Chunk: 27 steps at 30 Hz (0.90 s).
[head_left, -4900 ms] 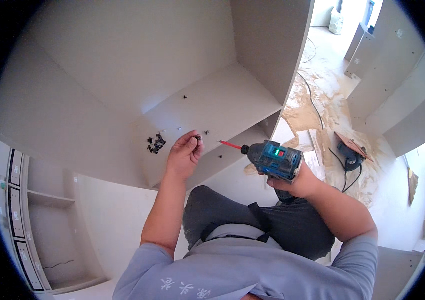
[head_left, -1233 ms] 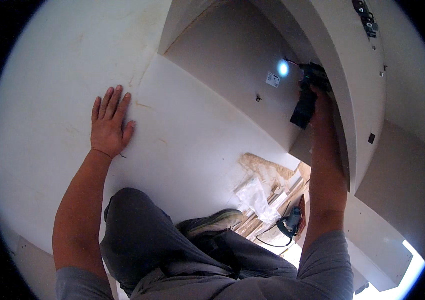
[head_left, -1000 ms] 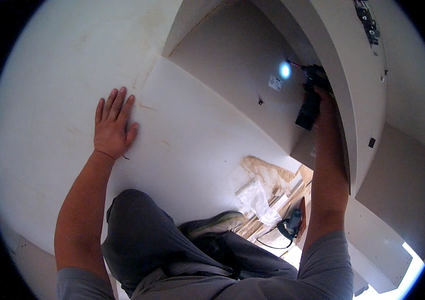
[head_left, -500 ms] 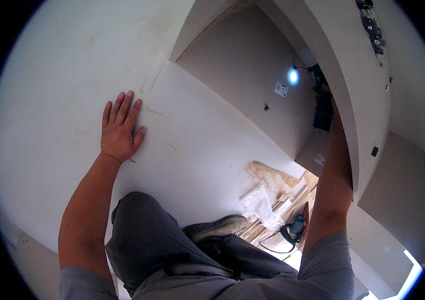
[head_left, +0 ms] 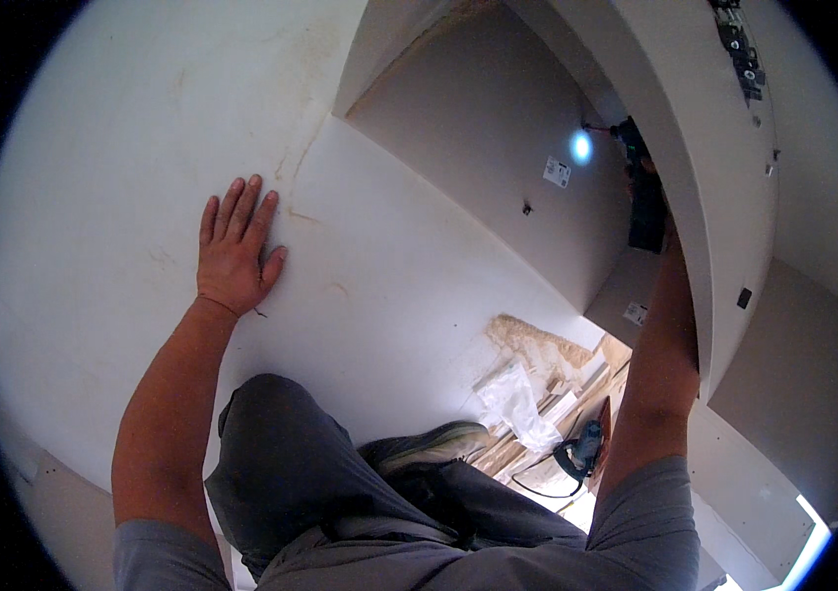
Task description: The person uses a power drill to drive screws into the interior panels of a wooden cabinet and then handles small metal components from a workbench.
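My left hand lies flat on the white panel, fingers stretched and a little apart, a thin cord round its wrist. My right arm reaches into the grey cabinet on the right. There my right hand, partly hidden by the cabinet's front edge and in shadow, is closed round a dark cordless drill. The drill's slim bit points left toward the cabinet's inner panel. Its lamp throws a bright bluish spot on that panel. Whether the bit touches anything is hard to tell.
White labels and a small dark fitting are on the inner panels. Below lie sawdust, a white plastic bag, wood strips and a corded blue-black power tool. Dark metal hinges line the upper right.
My right hand and the drill have shifted slightly right within the cabinet, and the light spot has moved slightly too. My left hand stays flat on the panel.
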### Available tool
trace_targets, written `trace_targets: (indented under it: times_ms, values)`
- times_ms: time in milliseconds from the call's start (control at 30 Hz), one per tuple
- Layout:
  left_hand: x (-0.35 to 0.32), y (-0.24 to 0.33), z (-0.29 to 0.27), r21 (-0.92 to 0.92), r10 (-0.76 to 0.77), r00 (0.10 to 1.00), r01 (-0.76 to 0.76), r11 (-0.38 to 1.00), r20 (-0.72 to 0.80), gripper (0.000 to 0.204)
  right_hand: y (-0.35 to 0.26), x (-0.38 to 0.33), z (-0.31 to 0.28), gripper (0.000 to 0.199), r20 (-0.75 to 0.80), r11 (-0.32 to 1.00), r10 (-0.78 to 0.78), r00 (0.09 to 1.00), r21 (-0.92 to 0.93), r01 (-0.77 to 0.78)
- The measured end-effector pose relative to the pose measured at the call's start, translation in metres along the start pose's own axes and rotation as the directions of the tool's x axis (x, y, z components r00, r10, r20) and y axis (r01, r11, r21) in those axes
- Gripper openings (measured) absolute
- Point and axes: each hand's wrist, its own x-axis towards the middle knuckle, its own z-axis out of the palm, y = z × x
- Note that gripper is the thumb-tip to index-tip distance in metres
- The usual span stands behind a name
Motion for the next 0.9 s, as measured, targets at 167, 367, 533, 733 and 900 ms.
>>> trace_targets:
  times_ms: [167,367,533,733,900]
  values:
    - [0.0013,0.0006,0.0010,0.006,-0.002,1.000,0.002,1.000,-0.003,0.073,-0.0018,0.0043,-0.0007,0.032,-0.001,1.000,0.001,1.000,-0.003,-0.001]
    - [0.0024,0.0005,-0.0015,0.005,-0.003,1.000,0.003,1.000,0.000,0.073,-0.0039,0.0070,0.0002,0.031,0.001,1.000,0.005,1.000,-0.002,-0.005]
    - [0.0023,0.0026,-0.0028,0.010,-0.006,1.000,0.006,1.000,0.006,0.073,-0.0042,0.0062,-0.0004,0.031,0.004,1.000,0.000,1.000,-0.005,0.000]
    - [0.0020,0.0040,-0.0020,0.013,-0.005,1.000,0.005,1.000,0.004,0.073,-0.0035,0.0094,-0.0004,0.030,0.007,1.000,-0.002,1.000,-0.005,0.002]
    - [0.0065,0.0034,-0.0020,0.010,0.007,1.000,-0.007,1.000,0.008,0.072,-0.0021,0.0071,-0.0030,0.029,0.002,1.000,-0.005,1.000,-0.009,0.005]
